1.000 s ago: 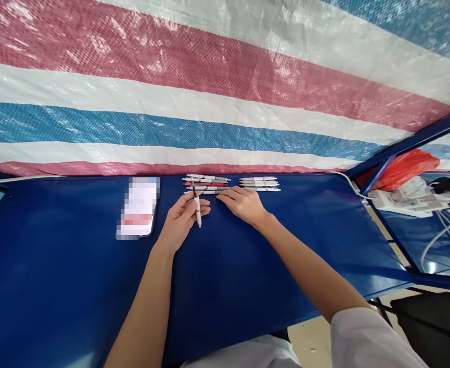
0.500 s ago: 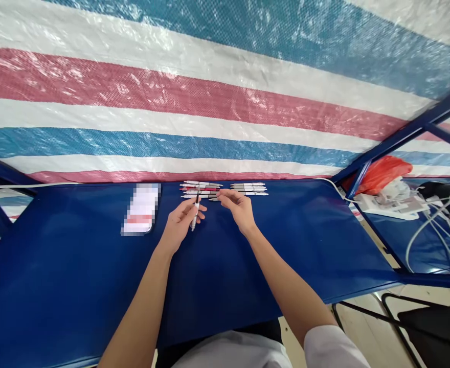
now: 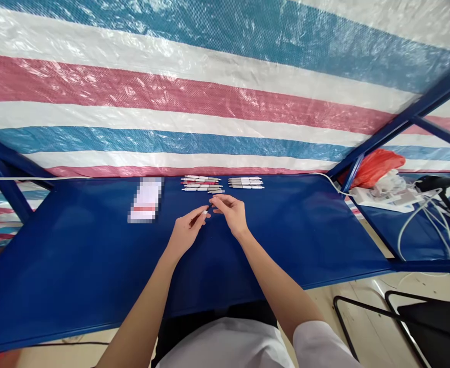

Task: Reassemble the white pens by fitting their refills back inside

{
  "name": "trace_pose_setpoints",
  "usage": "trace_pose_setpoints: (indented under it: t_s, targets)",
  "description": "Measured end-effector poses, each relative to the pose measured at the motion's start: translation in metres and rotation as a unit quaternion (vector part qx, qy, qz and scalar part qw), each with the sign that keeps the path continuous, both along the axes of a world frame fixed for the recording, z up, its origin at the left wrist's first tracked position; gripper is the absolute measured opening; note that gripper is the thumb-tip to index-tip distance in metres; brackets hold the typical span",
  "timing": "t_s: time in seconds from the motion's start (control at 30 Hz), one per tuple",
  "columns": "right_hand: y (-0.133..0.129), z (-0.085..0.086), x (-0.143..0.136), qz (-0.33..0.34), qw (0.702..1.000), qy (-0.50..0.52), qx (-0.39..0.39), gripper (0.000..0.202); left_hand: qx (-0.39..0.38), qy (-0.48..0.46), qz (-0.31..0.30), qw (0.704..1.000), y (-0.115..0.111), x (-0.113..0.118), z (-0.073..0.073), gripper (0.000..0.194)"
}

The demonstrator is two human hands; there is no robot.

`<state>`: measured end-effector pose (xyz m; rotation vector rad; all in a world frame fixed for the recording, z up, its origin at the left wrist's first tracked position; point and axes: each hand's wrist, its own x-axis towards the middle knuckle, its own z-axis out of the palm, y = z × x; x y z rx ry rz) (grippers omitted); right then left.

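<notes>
My left hand (image 3: 188,227) is closed on the white lower barrel of a pen (image 3: 205,211), holding it in front of my body over the table. A thin dark refill (image 3: 210,206) sticks out of the barrel toward my right hand. My right hand (image 3: 230,210) pinches at the refill's far end; anything small between those fingertips is hidden. Just beyond my right fingers lies a grey pen part (image 3: 216,191). A row of white, grey and red pens (image 3: 201,183) lies behind it, and a second row of pens (image 3: 246,182) to the right.
A phone (image 3: 146,200) with a blurred screen lies left of the pens on the blue table (image 3: 94,271). Striped plastic sheeting (image 3: 194,112) hangs behind. At right are a blue frame bar (image 3: 386,125), a red bag (image 3: 378,166) and white cables (image 3: 440,225). A black chair (image 3: 435,324) stands lower right.
My right hand has moved from beside the left pen row down to the refill. My left hand has shifted right and tilted the pen toward it, so the hands nearly meet.
</notes>
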<state>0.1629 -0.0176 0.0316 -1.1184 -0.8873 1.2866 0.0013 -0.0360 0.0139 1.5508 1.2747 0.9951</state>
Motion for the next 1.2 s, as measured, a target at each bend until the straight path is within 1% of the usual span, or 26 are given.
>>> trace_pose_setpoints:
  t_s: [0.1,0.23,0.43,0.5,0.63,0.7,0.8,0.87,0.97,1.03,1.13,1.2]
  targets:
    - [-0.003,0.000,0.000,0.002,1.000,0.011,0.010,0.030,0.015,0.013,0.003,1.000,-0.002,0.002,0.004,0.044]
    - [-0.006,-0.001,0.000,-0.012,1.000,0.004,0.020,0.029,0.010,0.004,0.021,1.000,-0.004,0.007,0.008,0.039]
    - [-0.008,-0.004,0.005,-0.018,0.993,-0.094,0.068,0.027,-0.010,-0.005,0.017,1.000,-0.006,0.014,0.009,0.037]
    - [-0.006,-0.007,0.007,-0.020,0.991,-0.108,0.070,0.027,-0.012,0.000,0.015,1.000,-0.005,0.016,0.008,0.037]
    - [0.001,-0.013,0.011,-0.032,0.993,-0.095,0.057,0.029,0.004,0.011,0.000,1.000,-0.002,0.018,0.004,0.037]
    - [0.005,-0.013,0.012,-0.041,0.995,-0.076,0.055,0.029,0.005,0.028,-0.002,1.000,0.001,0.018,0.002,0.036]
    - [0.013,-0.008,0.013,-0.048,0.996,-0.035,0.064,0.028,-0.001,0.051,-0.003,0.999,0.006,0.016,-0.001,0.036]
    - [0.019,-0.002,0.015,-0.063,0.995,-0.014,0.071,0.027,-0.010,0.043,-0.006,0.999,0.010,0.014,-0.002,0.035]
    - [0.028,0.003,0.020,-0.087,0.994,0.020,0.065,0.031,-0.043,-0.026,0.008,0.999,0.017,0.011,-0.001,0.037]
    - [0.034,0.002,0.023,-0.091,0.993,0.045,0.054,0.035,-0.077,-0.117,0.039,0.989,0.023,0.011,0.000,0.040]
    - [0.041,-0.007,0.026,-0.093,0.992,0.069,0.041,0.037,-0.127,-0.275,0.086,0.949,0.036,0.012,-0.001,0.041]
    - [0.044,-0.016,0.024,-0.087,0.993,0.075,0.036,0.037,-0.144,-0.340,0.102,0.924,0.046,0.013,-0.005,0.040]
